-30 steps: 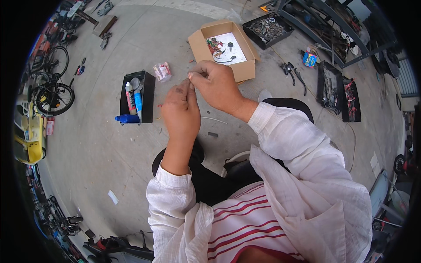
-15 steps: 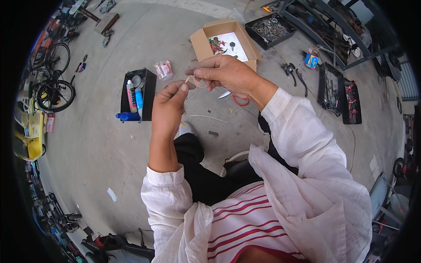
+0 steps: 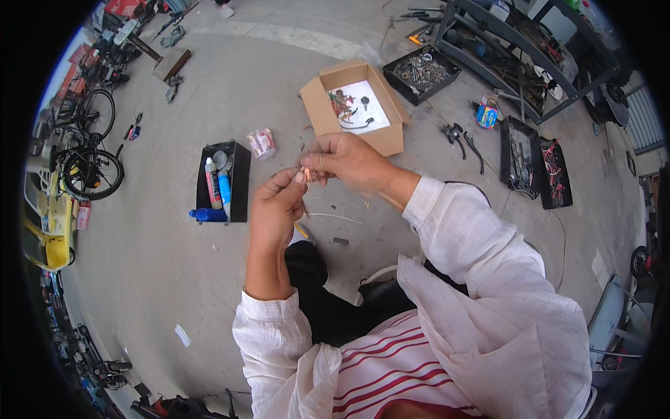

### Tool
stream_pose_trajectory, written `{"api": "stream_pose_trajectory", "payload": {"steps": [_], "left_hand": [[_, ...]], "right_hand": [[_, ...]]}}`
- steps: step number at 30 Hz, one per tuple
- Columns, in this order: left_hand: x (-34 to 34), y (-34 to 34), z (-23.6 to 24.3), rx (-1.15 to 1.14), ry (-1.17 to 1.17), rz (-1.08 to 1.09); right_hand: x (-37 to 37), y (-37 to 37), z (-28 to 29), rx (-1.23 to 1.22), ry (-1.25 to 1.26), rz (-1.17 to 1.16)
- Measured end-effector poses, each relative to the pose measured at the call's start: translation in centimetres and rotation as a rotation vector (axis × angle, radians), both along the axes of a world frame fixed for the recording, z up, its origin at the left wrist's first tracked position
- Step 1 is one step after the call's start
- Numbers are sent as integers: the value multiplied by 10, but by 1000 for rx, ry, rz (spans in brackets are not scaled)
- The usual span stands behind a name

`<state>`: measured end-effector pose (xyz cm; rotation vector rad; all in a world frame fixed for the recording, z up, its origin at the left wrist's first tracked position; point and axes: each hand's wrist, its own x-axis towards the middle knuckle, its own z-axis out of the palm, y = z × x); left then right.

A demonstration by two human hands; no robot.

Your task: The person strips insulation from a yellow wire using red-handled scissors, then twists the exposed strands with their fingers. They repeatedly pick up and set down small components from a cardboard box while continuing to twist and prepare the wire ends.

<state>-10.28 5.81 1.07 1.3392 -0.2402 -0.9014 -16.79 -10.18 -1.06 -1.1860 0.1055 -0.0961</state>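
Note:
My left hand (image 3: 274, 202) pinches a small, thin orange strip (image 3: 308, 175) between thumb and fingers, its exact kind too small to tell. The right hand (image 3: 350, 162) meets it from the other side, thumb and fingertips closed on the same strip. Both hands are held above the concrete floor. Below them lies a thin white length of cable or tube (image 3: 336, 217), with a small dark grey piece (image 3: 340, 241) closer to me. An open cardboard box (image 3: 323, 109) with small coloured parts on a white sheet stands just beyond my right hand.
Left of my hands, a black bin (image 3: 241, 183) holds bottles and cans. A clear packet (image 3: 262, 143) lies beside it. To the right are pliers (image 3: 455, 139), a blue box (image 3: 487, 112) and black trays (image 3: 556, 174). A metal rack (image 3: 481, 59) stands far right.
The strip's pale loop between my hands has become a small compact bit at the fingertips, and the hands are closer together. The red-handled scissors are now out of sight. The whole view has shifted.

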Motion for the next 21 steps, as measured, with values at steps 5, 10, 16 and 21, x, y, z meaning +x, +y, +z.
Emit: {"api": "stream_pose_trajectory", "payload": {"steps": [5,10,16,21], "left_hand": [[-1,10,13,0,30,23],[-10,-6,18,-110,82,-2],[-13,-2,17,-132,145,-113],[-8,3,11,-164,180,-188]], "right_hand": [[8,15,5,-224,-53,-36],[-5,2,16,-521,-66,-210],[-13,6,18,-481,-53,-196],[-15,4,18,-403,-60,-154]]}}
